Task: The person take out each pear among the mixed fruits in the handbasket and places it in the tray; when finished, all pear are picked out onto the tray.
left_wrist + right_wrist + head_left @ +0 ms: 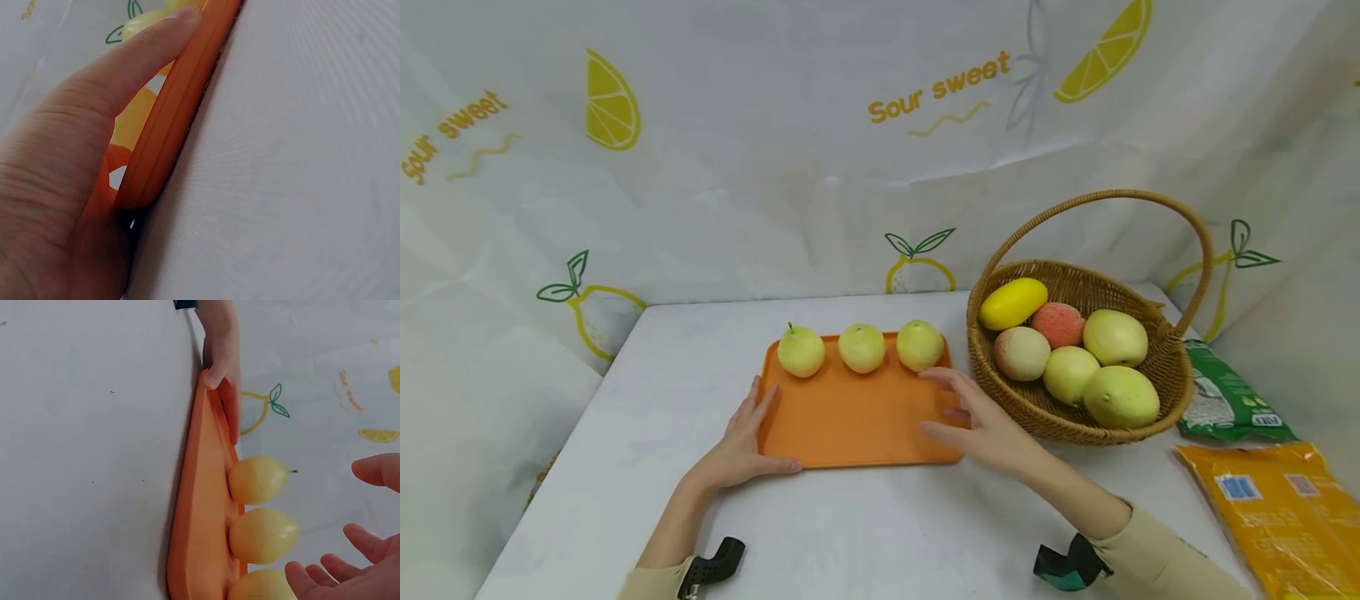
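An orange tray [857, 425] lies on the white table with three yellow-green pears [862, 348] in a row along its far side. My left hand [741, 442] is at the tray's near left corner, fingers along the left side and thumb along the front edge. In the left wrist view the straight thumb [125, 69] rests against the tray's rim [169, 125]. My right hand [985, 425] is over the tray's right edge, fingers spread and nothing between them. The right wrist view shows its fingers [362, 540] apart from the pears [262, 534].
A wicker basket [1172, 367] with a tall handle stands right of the tray, holding a yellow mango-like fruit [1013, 304], peach-like fruits [1022, 353] and several pale green ones [1122, 397]. Farther right lie a green packet [1232, 396] and an orange packet [1277, 508]. A printed cloth [775, 167] hangs behind.
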Available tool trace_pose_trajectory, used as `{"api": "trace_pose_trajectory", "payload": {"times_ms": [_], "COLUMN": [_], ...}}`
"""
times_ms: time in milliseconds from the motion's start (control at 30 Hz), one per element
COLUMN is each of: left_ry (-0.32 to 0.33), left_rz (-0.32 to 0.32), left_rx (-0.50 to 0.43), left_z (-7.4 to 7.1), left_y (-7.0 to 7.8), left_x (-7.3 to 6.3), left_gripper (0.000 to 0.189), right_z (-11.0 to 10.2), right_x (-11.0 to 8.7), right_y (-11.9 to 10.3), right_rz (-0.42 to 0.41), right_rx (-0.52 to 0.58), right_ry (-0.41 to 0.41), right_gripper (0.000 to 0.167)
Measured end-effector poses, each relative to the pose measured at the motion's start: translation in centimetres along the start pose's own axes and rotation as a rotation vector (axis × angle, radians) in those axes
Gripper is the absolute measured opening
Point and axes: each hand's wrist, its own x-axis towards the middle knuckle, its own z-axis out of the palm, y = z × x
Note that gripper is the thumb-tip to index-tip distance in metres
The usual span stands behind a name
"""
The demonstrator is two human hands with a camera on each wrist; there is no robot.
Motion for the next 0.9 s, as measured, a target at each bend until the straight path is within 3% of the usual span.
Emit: {"api": "trace_pose_trajectory", "payload": {"times_ms": [167,367,467,700,900], "left_ry": [0.004,0.0,0.001,-0.001,-0.005], "left_rz": [0.01,-0.003,-0.004,0.003,0.002], "left_rx": [-0.008,-0.007,-0.004,-0.01,-0.008], "left_z": [0.0,0.0,0.0,-0.1,0.0], "left_y": [-0.1,-0.1,-0.2,-0.1,0.0], "left_x": [0.0,0.0,-0.1,-0.2,-0.1], "left_gripper": [0.12,0.117,0.115,0.112,0.111], "right_z": [-1.0,-2.6,-3.5,-5.6,-8.0], "right_x": [-0.9,-1.8,-2.1,-2.8,-3.5], "right_y": [-1.0,-1.6,-2.1,-3.2,-3.2], "right_rz": [-0.028,-0.166,-0.189,-0.152,-0.213], "right_rx": [0.007,-0.02,-0.037,-0.083,-0.174], "right_ry": [-0.018,-0.014,-0.007,-0.003,-0.013], "right_gripper": [0.042,0.024,0.022,0.016,0.016]}}
